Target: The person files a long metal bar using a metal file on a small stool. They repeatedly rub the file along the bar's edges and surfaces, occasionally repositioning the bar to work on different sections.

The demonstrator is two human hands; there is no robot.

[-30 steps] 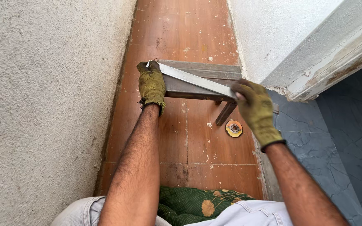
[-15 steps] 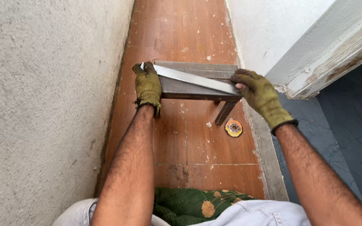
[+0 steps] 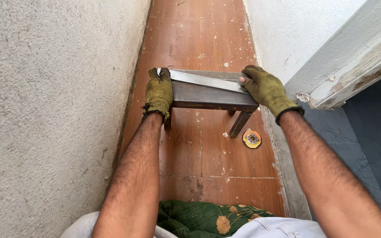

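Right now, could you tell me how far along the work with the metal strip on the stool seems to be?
The metal strip already lies diagonally across the stool. The left hand and right hand each press one end. No cut or mark shows on it, and the cutting disc lies untouched on the floor.

Both arms bare, stretched fwd & slightly inward, forearms converging. Left hand (image 3: 158, 91) in worn olive glove, palm down, fingers curled over, wrist straight. Right hand (image 3: 266, 89) in matching glove w/ dark cuff, fingers bent & pressed down, wrist angled inward. Hands level, well apart.
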